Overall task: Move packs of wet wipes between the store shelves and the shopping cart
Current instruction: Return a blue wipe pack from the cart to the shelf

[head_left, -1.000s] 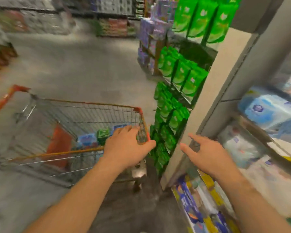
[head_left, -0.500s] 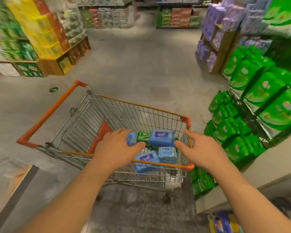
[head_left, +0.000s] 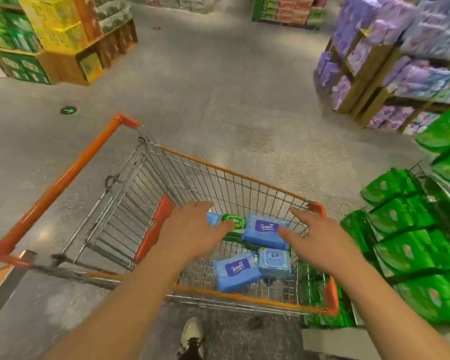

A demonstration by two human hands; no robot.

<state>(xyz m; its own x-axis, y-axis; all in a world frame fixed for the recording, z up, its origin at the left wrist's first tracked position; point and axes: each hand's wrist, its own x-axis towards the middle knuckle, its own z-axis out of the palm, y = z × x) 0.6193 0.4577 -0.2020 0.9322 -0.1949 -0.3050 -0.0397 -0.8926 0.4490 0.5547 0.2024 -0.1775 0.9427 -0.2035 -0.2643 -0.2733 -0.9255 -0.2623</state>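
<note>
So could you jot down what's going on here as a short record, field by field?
place: store aisle, grey floor
cart: wire basket with orange trim, standing beside shelves of green packs
in the cart: two blue Tempo packs, one light blue pack, one green pack, and another blue one partly hidden by the left hand
left hand: open, over the cart, holding nothing
right hand: open, over the cart, holding nothing
contact with packs: cannot tell
foot: one shoe behind the cart
</note>
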